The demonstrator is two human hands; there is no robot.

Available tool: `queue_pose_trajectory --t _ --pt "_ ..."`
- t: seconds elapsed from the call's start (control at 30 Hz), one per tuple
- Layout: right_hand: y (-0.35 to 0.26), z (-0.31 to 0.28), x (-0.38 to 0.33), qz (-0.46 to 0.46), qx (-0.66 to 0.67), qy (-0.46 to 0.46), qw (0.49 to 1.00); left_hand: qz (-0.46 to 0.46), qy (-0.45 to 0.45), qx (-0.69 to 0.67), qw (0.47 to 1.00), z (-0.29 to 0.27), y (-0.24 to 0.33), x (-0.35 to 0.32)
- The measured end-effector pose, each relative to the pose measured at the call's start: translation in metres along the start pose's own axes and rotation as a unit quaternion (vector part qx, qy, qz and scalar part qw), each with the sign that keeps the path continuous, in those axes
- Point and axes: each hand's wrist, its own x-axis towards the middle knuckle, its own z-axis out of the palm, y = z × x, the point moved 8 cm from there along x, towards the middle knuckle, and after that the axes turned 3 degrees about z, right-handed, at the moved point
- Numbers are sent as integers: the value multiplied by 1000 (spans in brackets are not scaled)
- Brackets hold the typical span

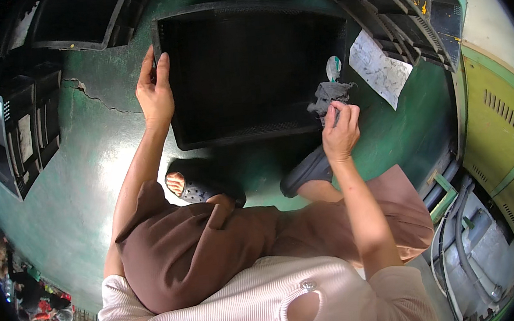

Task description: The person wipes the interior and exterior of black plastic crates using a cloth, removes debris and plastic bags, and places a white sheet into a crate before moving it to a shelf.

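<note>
A large black plastic crate (244, 15) lies on the green floor in front of me. My left hand (154, 93) grips its left rim, fingers curled over the edge. At the crate's right near corner my right hand (341, 130) holds a crumpled dark grey rag (327, 96) pressed against the rim. A small round white and teal object (334, 67) sits just beyond the rag. My knees in brown cloth and my two dark slip-on shoes (201, 187) are right below the crate.
More black crates are stacked at the far left (22, 132), top left (83, 20) and top right (402, 1). A stained white sheet (378, 67) lies right of the crate. A green machine (500, 115) with grey hoses (466, 246) stands on the right. The floor is cracked at the left.
</note>
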Motion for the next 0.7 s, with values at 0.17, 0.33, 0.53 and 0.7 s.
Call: queue_pose_trajectory --t 0.17,0.33,0.53,0.7 --pt "-170 40 -59 -104 102 -99 984 -22 -14 38 999 3 0 1" --pt "-210 52 -76 -217 109 -101 965 -2 -26 -19 999 7 -5 3" --pt "-15 12 -20 -37 -175 -122 976 47 -20 15 999 4 1 1" --pt "2 -42 77 -69 64 -370 924 125 -121 -23 984 4 138 5"
